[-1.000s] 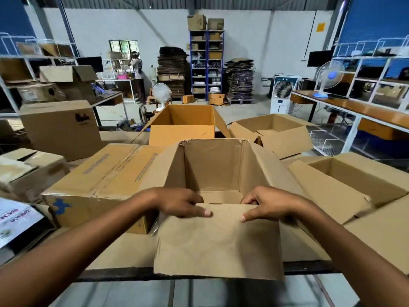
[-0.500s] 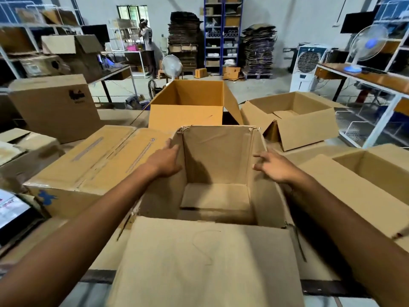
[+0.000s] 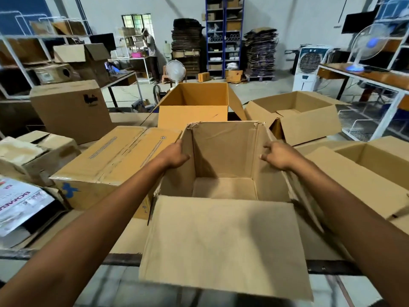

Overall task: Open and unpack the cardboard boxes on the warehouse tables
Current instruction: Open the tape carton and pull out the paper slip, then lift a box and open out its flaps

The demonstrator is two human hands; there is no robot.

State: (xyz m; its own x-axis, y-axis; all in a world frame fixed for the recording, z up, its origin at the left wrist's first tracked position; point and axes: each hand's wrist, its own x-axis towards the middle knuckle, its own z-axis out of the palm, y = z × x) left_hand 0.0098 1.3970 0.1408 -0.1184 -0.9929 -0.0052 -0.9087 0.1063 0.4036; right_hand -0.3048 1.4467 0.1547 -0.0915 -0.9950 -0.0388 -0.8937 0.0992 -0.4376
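One taped box (image 3: 115,160) crowds the open box (image 3: 223,151) — left hand (image 3: 174,155) grips its rim, right hand (image 3: 279,155) splayed.

Free room inside the open box (image 3: 223,151), a sealed box (image 3: 115,160) just beside its left wall

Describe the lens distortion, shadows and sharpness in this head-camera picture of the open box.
Head view: the wide-angle lens tilts the left shelving and stretches the arms; a soft shadow lies on the near flap of the open box; left hand and right hand look sharp.

Table (image 3: 124,259), open box (image 3: 223,151), taped box (image 3: 115,156)
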